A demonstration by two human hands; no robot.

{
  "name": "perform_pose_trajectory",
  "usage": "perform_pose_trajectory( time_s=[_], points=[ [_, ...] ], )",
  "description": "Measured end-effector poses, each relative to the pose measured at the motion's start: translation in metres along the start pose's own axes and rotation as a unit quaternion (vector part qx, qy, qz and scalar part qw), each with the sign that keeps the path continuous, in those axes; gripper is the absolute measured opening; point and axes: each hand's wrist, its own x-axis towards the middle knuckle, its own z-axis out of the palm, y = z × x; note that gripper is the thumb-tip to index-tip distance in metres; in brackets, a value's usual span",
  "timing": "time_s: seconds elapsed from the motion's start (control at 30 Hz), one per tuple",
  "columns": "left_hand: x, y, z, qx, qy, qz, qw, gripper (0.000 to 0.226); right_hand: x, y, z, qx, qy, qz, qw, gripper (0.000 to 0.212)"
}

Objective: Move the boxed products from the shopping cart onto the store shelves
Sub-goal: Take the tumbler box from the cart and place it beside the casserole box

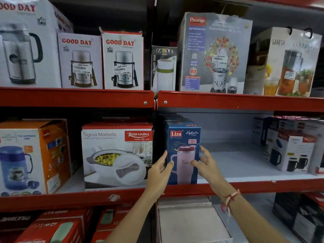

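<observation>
The blue Liza box (pixel 182 151), standing upright just right of the Rishabh casserole box (pixel 116 155) on the middle shelf (pixel 245 185), is being clamped at its side faces by left hand (pixel 160 168) and right hand (pixel 204 163), and is being judged light, rigid, crushable cardboard.

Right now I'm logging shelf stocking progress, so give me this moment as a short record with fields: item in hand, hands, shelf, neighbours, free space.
item: blue Liza box, upright at the shelf's front edge
left hand: left hand on the box's left side
right hand: right hand on its right side and front
shelf: middle red shelf, right bay
left neighbour: Rishabh casserole box, in the next bay
right neighbour: white mug box, apart from it
free space: bare shelf between the Liza box and the mug box
</observation>
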Motion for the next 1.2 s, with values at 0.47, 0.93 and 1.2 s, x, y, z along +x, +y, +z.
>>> perform_pose_trajectory(
  time_s=[0.47, 0.93, 1.2],
  points=[
    [-0.019, 0.028, -0.184, 0.372, 0.302, 0.219, 0.85, 0.056, -0.04, -0.082, 0.104, -0.228, 0.001, -0.322, 0.919, 0.055],
    [-0.022, 0.015, -0.204, 0.215, 0.171, 0.047, 0.96, 0.08, -0.036, -0.065, 0.125, -0.169, -0.008, -0.173, 0.97, 0.064],
    [-0.033, 0.041, -0.126, 0.236, 0.211, 0.252, 0.915, 0.032, -0.042, -0.056, 0.072, -0.071, 0.262, -0.28, 0.921, 0.033]
  ],
)
